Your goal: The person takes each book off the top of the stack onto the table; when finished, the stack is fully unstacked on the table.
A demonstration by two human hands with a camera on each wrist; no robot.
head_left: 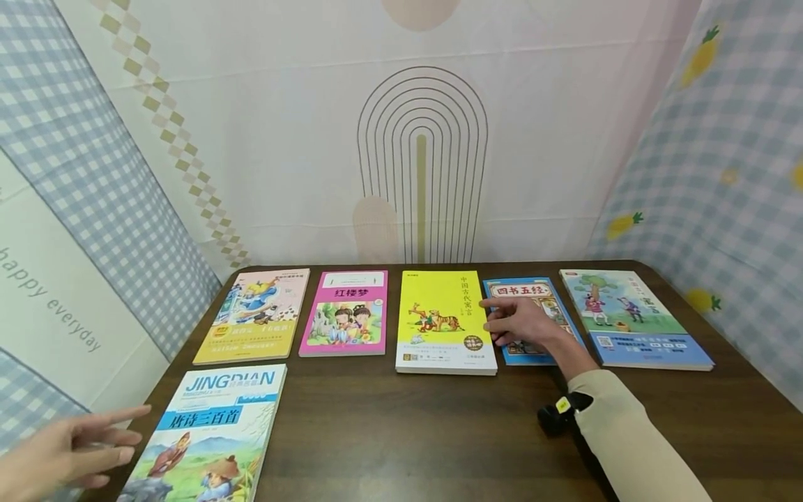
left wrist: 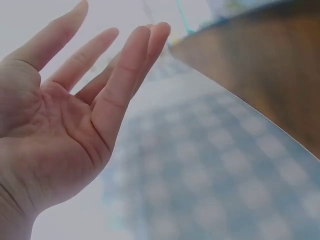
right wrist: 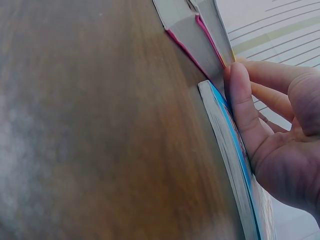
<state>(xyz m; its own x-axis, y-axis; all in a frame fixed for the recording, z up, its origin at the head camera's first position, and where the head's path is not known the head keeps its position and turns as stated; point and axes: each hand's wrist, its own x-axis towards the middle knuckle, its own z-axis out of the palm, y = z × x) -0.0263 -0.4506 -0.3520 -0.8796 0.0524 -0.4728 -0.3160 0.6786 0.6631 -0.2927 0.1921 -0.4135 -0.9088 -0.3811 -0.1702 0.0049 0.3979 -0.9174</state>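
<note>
My right hand [head_left: 521, 322] is at the right edge of a yellow book [head_left: 439, 300] with a tiger on its cover. In the right wrist view, the thumb and index finger of the right hand [right wrist: 280, 115] meet at that book's edge and pinch it. Beneath this hand lies a blue book [head_left: 523, 355], partly covered by it. At the lower left, my left hand [head_left: 69, 446] hovers beside a book with a blue title band [head_left: 207, 436], its fingers apart and holding nothing. The left wrist view shows the left hand [left wrist: 75, 110] with its palm bare.
A pink-and-yellow book [head_left: 254, 317] and a magenta book [head_left: 343, 314] lie along the back left of the brown table [head_left: 389, 432]. A green-and-blue book [head_left: 633, 321] lies at the back right. Patterned cloths [head_left: 301, 139] surround the table at the back and sides.
</note>
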